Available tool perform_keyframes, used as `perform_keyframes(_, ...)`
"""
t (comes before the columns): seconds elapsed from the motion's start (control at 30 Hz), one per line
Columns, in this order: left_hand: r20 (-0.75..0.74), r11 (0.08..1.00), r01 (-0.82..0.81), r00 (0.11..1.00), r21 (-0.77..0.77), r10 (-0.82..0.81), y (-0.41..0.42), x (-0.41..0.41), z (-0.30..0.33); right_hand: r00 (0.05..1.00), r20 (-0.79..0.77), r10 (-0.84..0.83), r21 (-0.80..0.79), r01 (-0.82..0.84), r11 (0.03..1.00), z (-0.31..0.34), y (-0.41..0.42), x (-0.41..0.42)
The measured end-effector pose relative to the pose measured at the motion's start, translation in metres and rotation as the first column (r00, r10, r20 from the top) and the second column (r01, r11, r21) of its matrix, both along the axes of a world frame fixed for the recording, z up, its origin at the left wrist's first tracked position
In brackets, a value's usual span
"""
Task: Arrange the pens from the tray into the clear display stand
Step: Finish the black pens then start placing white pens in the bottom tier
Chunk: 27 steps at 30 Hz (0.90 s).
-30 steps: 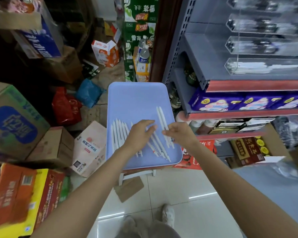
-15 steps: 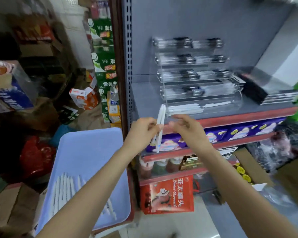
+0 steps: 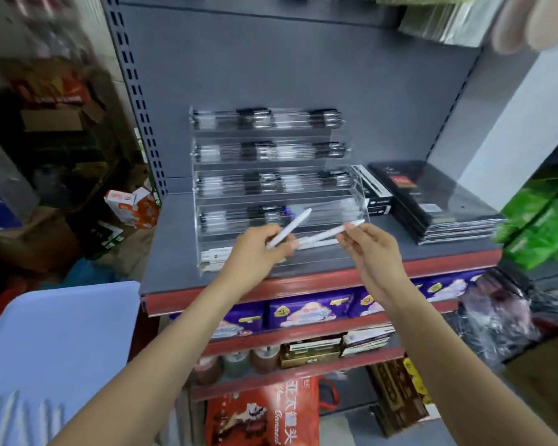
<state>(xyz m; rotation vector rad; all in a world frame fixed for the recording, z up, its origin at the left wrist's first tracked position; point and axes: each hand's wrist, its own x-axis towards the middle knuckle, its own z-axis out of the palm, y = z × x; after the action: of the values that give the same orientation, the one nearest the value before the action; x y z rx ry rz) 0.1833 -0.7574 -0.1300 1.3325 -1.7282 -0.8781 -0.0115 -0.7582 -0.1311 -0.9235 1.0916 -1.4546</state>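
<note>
Head view: grey metal shelf point(image 3: 174, 265) with red edge, bearing tiered clear display stand point(image 3: 351, 201) of glossy plastic. Left hand point(image 3: 255, 252) pinched slim white pen point(image 3: 290, 231); right hand point(image 3: 372, 249) pinched second white pen point(image 3: 326, 235), both just before lowest tier. Smooth blue tray point(image 3: 65, 342) lower left. Writing blurred.

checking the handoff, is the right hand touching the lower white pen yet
Touching. The head view shows the right hand pinching the far end of the lower white plastic pen, whose near end sits in the left hand.
</note>
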Motion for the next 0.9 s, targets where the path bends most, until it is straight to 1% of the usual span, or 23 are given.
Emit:
perform_keyframes(0.03, 0.000, 1.000, -0.019, 1.000, 0.005, 0.019, -0.004, -0.004, 0.000, 0.998, -0.058, 0.003, -0.001, -0.003, 1.000, -0.002, -0.004, -0.005)
perform_keyframes(0.07, 0.007, 0.999, -0.045, 0.999, 0.005, 0.045, -0.007, -0.007, 0.000, 0.987, -0.159, -0.009, -0.004, 0.009, 1.000, -0.003, -0.008, -0.010)
perform_keyframes(0.1, 0.029, 0.997, -0.077, 0.997, 0.002, 0.077, -0.011, -0.009, 0.000, 0.947, -0.316, -0.048, -0.007, 0.048, 0.999, -0.005, -0.013, -0.016)
perform_keyframes(0.13, 0.075, 0.994, -0.110, 0.991, -0.004, 0.110, -0.015, -0.011, -0.002, 0.873, -0.480, -0.090, -0.019, 0.092, 0.996, -0.007, -0.019, -0.023)
perform_keyframes(0.17, 0.144, 0.990, -0.140, 0.980, -0.008, 0.139, -0.018, -0.012, -0.004, 0.765, -0.632, -0.123, -0.038, 0.128, 0.991, -0.008, -0.024, -0.031)
perform_keyframes(0.2, 0.215, 0.987, -0.164, 0.963, -0.005, 0.161, -0.021, -0.013, -0.007, 0.664, -0.736, -0.132, -0.053, 0.138, 0.989, -0.009, -0.030, -0.039)
perform_keyframes(0.23, 0.274, 0.983, -0.182, 0.946, 0.000, 0.175, -0.023, -0.014, -0.009, 0.594, -0.795, -0.123, -0.054, 0.132, 0.990, -0.009, -0.034, -0.044)
perform_keyframes(0.27, 0.317, 0.980, -0.197, 0.930, 0.002, 0.186, -0.025, -0.017, -0.010, 0.561, -0.822, -0.099, -0.037, 0.120, 0.992, -0.010, -0.038, -0.049)
perform_keyframes(0.37, 0.419, 0.973, -0.231, 0.881, -0.024, 0.219, -0.027, -0.027, -0.011, 0.524, -0.852, -0.026, 0.026, 0.093, 0.995, -0.014, -0.046, -0.056)
perform_keyframes(0.4, 0.455, 0.970, -0.240, 0.859, -0.048, 0.235, -0.028, -0.030, -0.011, 0.527, -0.850, -0.011, 0.037, 0.079, 0.996, -0.015, -0.048, -0.056)
perform_keyframes(0.5, 0.563, 0.963, -0.238, 0.783, -0.125, 0.266, -0.032, -0.040, -0.009, 0.599, -0.800, 0.027, 0.061, 0.036, 0.998, -0.017, -0.051, -0.058)
perform_keyframes(0.63, 0.668, 0.969, -0.197, 0.701, -0.152, 0.248, -0.037, -0.050, -0.007, 0.602, -0.799, -0.002, 0.021, 0.032, 0.999, -0.022, -0.056, -0.066)
perform_keyframes(0.7, 0.678, 0.971, -0.199, 0.696, -0.136, 0.237, -0.038, -0.052, -0.006, 0.597, -0.803, -0.002, 0.023, 0.035, 0.999, -0.024, -0.058, -0.068)
perform_keyframes(0.8, 0.645, 0.969, -0.207, 0.724, -0.136, 0.245, -0.036, -0.050, -0.007, 0.588, -0.809, 0.015, 0.040, 0.030, 0.999, -0.026, -0.059, -0.068)
perform_keyframes(0.83, 0.631, 0.967, -0.206, 0.733, -0.151, 0.255, -0.034, -0.049, -0.007, 0.573, -0.819, -0.005, 0.024, 0.042, 0.999, -0.026, -0.058, -0.067)
perform_keyframes(0.9, 0.609, 0.967, -0.190, 0.751, -0.171, 0.255, -0.031, -0.047, -0.005, 0.502, -0.856, -0.126, -0.089, 0.097, 0.991, -0.026, -0.053, -0.063)
